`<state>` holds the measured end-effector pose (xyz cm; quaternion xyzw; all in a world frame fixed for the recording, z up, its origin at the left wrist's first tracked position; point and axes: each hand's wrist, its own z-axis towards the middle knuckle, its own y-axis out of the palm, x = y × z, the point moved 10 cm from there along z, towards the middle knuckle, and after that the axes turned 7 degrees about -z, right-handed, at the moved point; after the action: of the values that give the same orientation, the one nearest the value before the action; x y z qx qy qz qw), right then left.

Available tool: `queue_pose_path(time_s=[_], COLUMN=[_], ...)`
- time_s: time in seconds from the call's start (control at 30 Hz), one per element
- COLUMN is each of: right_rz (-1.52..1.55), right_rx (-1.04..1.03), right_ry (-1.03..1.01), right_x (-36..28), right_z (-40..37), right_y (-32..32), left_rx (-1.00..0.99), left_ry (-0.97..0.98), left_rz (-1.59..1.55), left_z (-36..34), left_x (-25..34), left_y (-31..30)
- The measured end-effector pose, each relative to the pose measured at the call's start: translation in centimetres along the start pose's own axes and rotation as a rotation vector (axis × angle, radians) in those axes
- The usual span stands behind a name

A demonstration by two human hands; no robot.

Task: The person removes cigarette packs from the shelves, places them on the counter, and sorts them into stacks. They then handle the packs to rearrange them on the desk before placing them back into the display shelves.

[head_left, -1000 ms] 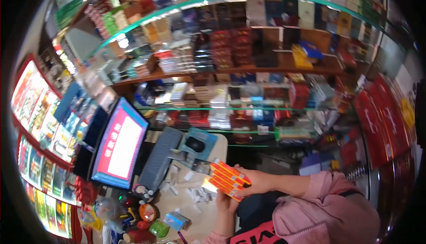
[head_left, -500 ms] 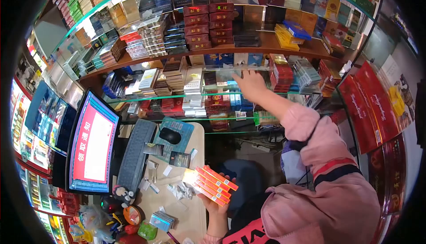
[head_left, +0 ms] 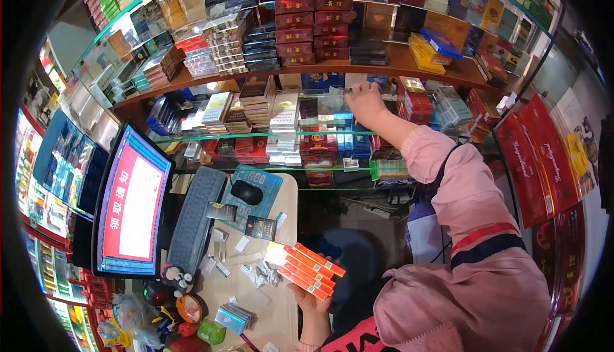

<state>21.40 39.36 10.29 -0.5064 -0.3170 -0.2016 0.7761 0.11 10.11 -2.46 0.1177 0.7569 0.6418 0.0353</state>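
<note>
My left hand [head_left: 308, 302], low in the view above the desk edge, is closed from beneath around several red-orange cigarette packs [head_left: 310, 270]. The packs lie side by side, with small printed codes at one end and a bright glare at the other. Across the glass shelf [head_left: 268, 136] reaches my right hand [head_left: 369, 104], fingers apart and bent a little, nothing visible in them. It is over a see-through tray or cover [head_left: 331, 104], close to blue-and-white packs [head_left: 345, 122] and left of a stack of red packs [head_left: 412, 99]. Its fingertips are partly hidden.
A monitor [head_left: 131, 205], keyboard [head_left: 192, 224] and mouse [head_left: 247, 192] occupy the desk [head_left: 281, 320] on the left. Blue packs [head_left: 233, 318] and paper scraps [head_left: 259, 273] lie there too. Maroon boxes [head_left: 294, 35] are stacked on the wooden shelf [head_left: 256, 78] above.
My right hand has moved slightly right and farther back along the shelf, its fingers more bent. My left hand still holds the packs in nearly the same place. The view has shifted a little.
</note>
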Motion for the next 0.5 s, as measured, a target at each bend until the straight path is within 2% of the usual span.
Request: queue_pose_path(time_s=[0.13,0.5], right_rz=[-0.15,-0.333], right_rx=[0.067,0.088], right_ry=[-0.038,-0.129], right_x=[-0.1,-1.1], right_z=[0.3,0.4], right_y=[-1.5,-1.2], left_rx=[0.029,0.029], left_ry=[0.003,0.014], left_rz=[0.014,0.05], left_z=[0.0,0.0], left_x=[-0.2,-0.2], left_y=[-0.6,-1.1])
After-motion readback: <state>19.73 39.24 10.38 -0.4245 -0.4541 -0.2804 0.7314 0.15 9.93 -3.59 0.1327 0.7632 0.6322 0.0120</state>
